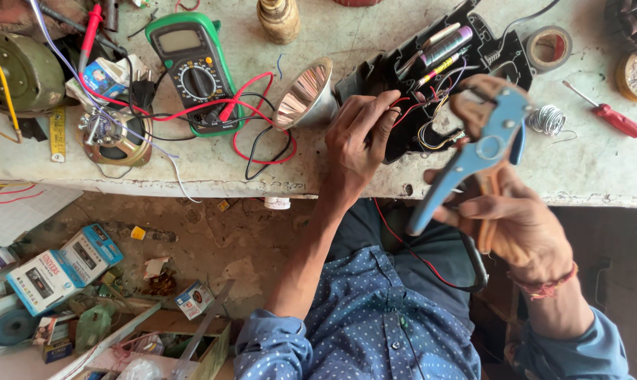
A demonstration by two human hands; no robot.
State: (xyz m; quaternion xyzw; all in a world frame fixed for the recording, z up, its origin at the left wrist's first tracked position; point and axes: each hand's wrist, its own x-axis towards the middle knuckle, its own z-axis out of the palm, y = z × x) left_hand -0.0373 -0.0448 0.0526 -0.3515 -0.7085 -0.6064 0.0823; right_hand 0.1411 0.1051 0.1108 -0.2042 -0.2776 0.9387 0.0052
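My left hand (357, 137) rests on the open black plastic housing (438, 63) of a torch and pinches thin red and black wires at its edge. The housing holds cylindrical cells and a tangle of coloured wires. A shiny cone reflector (305, 95) lies just left of it. My right hand (519, 225) holds a blue-handled wire stripper (473, 158) by its handles, jaws raised near the wires at the housing's right side.
On the bench lie a green multimeter (191, 67) with red and black leads, a speaker (114, 137), a solder coil (547, 119), a tape roll (549, 48) and a red screwdriver (607, 112). Small boxes (61, 271) and clutter cover the floor below left.
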